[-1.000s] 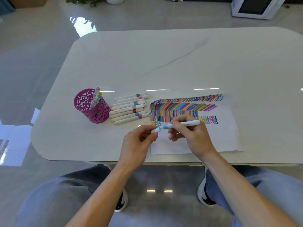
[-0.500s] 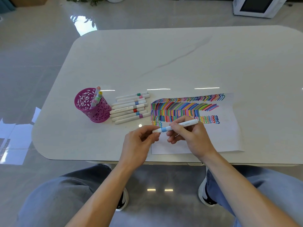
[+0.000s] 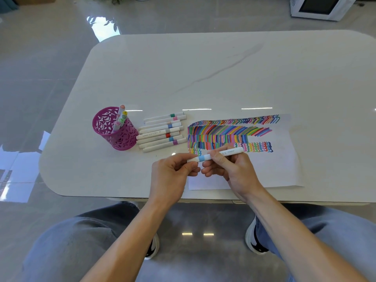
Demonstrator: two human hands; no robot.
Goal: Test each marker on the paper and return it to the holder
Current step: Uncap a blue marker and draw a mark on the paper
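Marker (image 3: 223, 154): blue-banded, level above the paper (image 3: 284, 169); I can't read its print.
Left hand (image 3: 173, 173): grip pinches its white end.
Right hand (image 3: 236, 169): grip curled round the barrel.

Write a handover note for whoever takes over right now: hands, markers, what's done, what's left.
Left hand pinches the cap end of the blue-banded marker; right hand grips its barrel, over the paper's near left part.
Done: many colour strokes on the paper; several markers stand in the pink holder.
Left: this marker into the holder; then the row of markers lying between holder and paper, apparently untested.
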